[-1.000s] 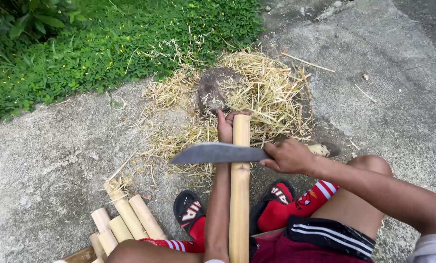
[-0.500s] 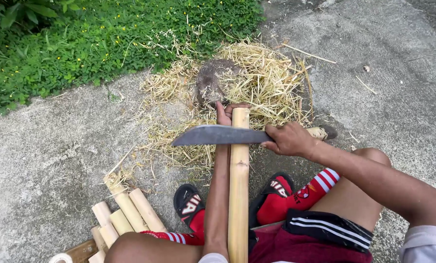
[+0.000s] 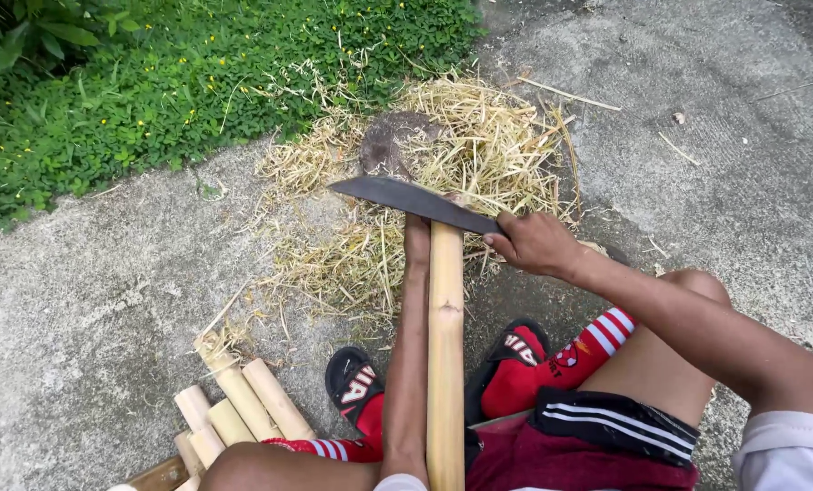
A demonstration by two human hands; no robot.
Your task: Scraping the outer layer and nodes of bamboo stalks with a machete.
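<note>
Bamboo pole (image 3: 446, 345) stands nearly upright between the person's knees, its top end level with the pile of straw (image 3: 424, 182) spread on the concrete ground (image 3: 88, 300). The left hand (image 3: 417, 238) lies against the pole's left side just below the top; its fingers are mostly hidden behind the pole, so they seem to be wrapped around it, but the grip cannot be told for sure. The right hand (image 3: 533, 244) is clenched around the handle of a dark, broad-bladed knife (image 3: 411, 200). The blade runs leftward and slightly upward from the fist, crossing just over the pole's top end, and appears to rest on or very near the cut face. Behind the blade, a dark rounded lump (image 3: 390, 141) sits in the straw.

Both feet wear red socks and black sandals (image 3: 352, 386), planted on the ground on either side of the pole's base. Near the bottom left corner of the concrete lies a small bundle of short cut bamboo pieces (image 3: 234, 409), packed side by side. Green low plants (image 3: 152, 82) border the concrete along the top left. A few loose straw stalks lie scattered towards the top right.
</note>
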